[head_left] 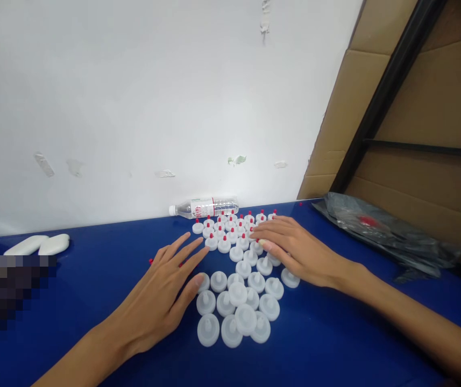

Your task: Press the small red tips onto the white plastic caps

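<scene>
Several white round plastic caps (238, 306) lie clustered on a blue table (93, 301). Behind them stand several of the same caps with red tips (230, 228). My left hand (165, 293) lies flat on the table left of the cluster, fingers stretched out and spread, thumb touching a white cap. My right hand (290, 247) rests palm down on the right side of the caps, fingers extended together over the middle rows and touching caps there. Neither hand grips anything that I can see.
A clear plastic water bottle (204, 207) lies on its side against the white wall behind the caps. A dark plastic bag (383, 231) with something red inside sits at the right. Two white oblong objects (38, 244) lie at the far left. Cardboard leans at the right.
</scene>
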`<state>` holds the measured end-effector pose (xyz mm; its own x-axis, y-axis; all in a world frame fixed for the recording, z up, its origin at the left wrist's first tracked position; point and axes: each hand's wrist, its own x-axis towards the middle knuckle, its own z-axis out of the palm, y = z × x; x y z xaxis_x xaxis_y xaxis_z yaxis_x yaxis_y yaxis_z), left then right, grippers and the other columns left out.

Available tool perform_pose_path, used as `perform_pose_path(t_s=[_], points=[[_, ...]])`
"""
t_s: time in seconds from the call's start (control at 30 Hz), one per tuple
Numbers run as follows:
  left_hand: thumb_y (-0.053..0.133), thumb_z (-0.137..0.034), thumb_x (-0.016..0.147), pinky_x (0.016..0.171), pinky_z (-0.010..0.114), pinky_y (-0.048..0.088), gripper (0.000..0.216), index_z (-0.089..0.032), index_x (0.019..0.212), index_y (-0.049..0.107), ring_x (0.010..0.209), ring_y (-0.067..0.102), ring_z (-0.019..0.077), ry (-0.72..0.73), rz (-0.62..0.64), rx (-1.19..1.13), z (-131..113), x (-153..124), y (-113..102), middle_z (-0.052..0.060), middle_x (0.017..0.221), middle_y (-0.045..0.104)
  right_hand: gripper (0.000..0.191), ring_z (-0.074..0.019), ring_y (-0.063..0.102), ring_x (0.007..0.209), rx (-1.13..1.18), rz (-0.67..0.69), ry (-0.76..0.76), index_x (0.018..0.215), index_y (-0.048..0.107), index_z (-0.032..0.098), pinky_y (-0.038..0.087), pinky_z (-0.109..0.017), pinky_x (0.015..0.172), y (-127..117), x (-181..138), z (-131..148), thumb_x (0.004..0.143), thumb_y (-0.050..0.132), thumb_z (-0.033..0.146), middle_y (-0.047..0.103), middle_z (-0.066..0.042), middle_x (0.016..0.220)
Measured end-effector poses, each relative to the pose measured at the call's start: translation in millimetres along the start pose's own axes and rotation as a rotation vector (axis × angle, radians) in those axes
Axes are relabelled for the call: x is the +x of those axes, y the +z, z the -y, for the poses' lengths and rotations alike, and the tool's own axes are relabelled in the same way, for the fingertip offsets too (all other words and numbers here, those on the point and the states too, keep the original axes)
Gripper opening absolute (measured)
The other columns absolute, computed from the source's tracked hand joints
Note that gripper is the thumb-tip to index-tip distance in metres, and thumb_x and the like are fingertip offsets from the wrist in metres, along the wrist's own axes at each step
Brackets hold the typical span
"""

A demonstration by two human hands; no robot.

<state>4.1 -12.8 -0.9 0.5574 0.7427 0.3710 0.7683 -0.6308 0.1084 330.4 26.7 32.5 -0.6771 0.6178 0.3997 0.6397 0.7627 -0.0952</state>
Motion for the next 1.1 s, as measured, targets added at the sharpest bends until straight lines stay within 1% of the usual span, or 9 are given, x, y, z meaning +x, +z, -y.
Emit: perform_pose_path(t_s=[0.1, 0.2, 0.4, 0.53, 0.63, 0.7, 0.8, 1.0, 1.1], points=[[0.040, -0.038, 0.107, 0.119, 0.064, 0.035, 0.051, -0.031, 0.157, 0.037, 0.155, 0.026, 0.0341, 0.014, 0.019, 0.001, 1, 0, 1, 0.005, 0.163, 0.041, 0.040, -0.0276, 0.056, 0.133, 0.003, 0.033, -0.021, 0.140, 0.060, 0.024, 0.037, -0.053, 0.114, 2, -1, 1, 0.111, 0.034, 0.035, 0.064, -0.009, 0.141], [0.038, -0.037, 0.108, 0.118, 0.063, 0.036, 0.049, -0.032, 0.156, 0.039, 0.154, 0.028, 0.0334, -0.004, 0.016, -0.004, 0, 0, 0, 0.005, 0.161, 0.044, 0.042, -0.0290, 0.054, 0.136, -0.019, 0.066, 0.010, 0.142, 0.060, 0.025, 0.035, -0.057, 0.114, 4, -2, -1, 0.112, 0.032, 0.037, 0.063, -0.009, 0.142], [0.033, -0.034, 0.108, 0.117, 0.057, 0.038, 0.042, -0.026, 0.139, 0.059, 0.145, 0.041, 0.0318, -0.064, -0.144, -0.010, -6, 3, -3, 0.007, 0.144, 0.060, 0.044, -0.0273, 0.062, 0.121, 0.027, 0.051, 0.014, 0.124, 0.070, 0.021, 0.038, -0.053, 0.110, 0, -1, -2, 0.112, 0.030, 0.034, 0.073, -0.009, 0.124], [0.031, -0.034, 0.107, 0.115, 0.057, 0.037, 0.041, -0.024, 0.132, 0.063, 0.140, 0.045, 0.0312, -0.107, -0.206, -0.027, -4, 4, -7, 0.008, 0.139, 0.061, 0.045, -0.0283, 0.062, 0.120, 0.024, 0.110, 0.022, 0.110, 0.073, 0.023, 0.032, -0.055, 0.113, 1, -1, 0, 0.112, 0.031, 0.037, 0.076, -0.006, 0.115], [0.029, -0.033, 0.107, 0.111, 0.055, 0.039, 0.041, -0.022, 0.127, 0.064, 0.134, 0.048, 0.0303, -0.115, -0.231, -0.046, -5, 5, -11, 0.009, 0.135, 0.062, 0.046, -0.0286, 0.063, 0.121, 0.015, 0.137, 0.032, 0.106, 0.074, 0.022, 0.029, -0.056, 0.115, 0, 0, 0, 0.112, 0.030, 0.038, 0.076, -0.006, 0.113], [0.028, -0.032, 0.106, 0.106, 0.052, 0.042, 0.041, -0.022, 0.122, 0.065, 0.128, 0.052, 0.0297, -0.108, -0.252, -0.037, -6, 6, -15, 0.009, 0.130, 0.064, 0.047, -0.0274, 0.066, 0.116, 0.014, 0.107, 0.037, 0.106, 0.074, 0.022, 0.029, -0.056, 0.115, -3, 0, 1, 0.112, 0.029, 0.036, 0.076, -0.006, 0.113], [0.029, -0.029, 0.106, 0.101, 0.049, 0.044, 0.039, -0.023, 0.119, 0.065, 0.122, 0.054, 0.0289, -0.079, -0.296, -0.019, -9, 6, -19, 0.008, 0.123, 0.066, 0.044, -0.0252, 0.069, 0.110, 0.014, 0.020, 0.035, 0.110, 0.074, 0.023, 0.030, -0.055, 0.115, -8, 0, 2, 0.112, 0.032, 0.035, 0.076, -0.007, 0.115], [0.040, -0.018, 0.102, 0.097, 0.045, 0.043, 0.026, -0.022, 0.118, 0.060, 0.116, 0.054, 0.0270, 0.040, -0.360, -0.053, -15, 6, -18, 0.008, 0.116, 0.065, 0.027, -0.0231, 0.070, 0.108, 0.013, -0.138, -0.035, 0.117, 0.073, 0.025, 0.030, -0.051, 0.115, -9, -3, 3, 0.107, 0.050, 0.036, 0.077, -0.005, 0.114], [0.045, -0.012, 0.100, 0.098, 0.044, 0.043, 0.028, -0.023, 0.123, 0.057, 0.115, 0.054, 0.0256, 0.096, -0.371, -0.048, -20, 7, -15, 0.007, 0.116, 0.064, 0.025, -0.0224, 0.071, 0.105, 0.016, -0.180, -0.086, 0.120, 0.072, 0.024, 0.032, -0.050, 0.114, -8, -4, 9, 0.105, 0.057, 0.036, 0.078, -0.005, 0.111]])
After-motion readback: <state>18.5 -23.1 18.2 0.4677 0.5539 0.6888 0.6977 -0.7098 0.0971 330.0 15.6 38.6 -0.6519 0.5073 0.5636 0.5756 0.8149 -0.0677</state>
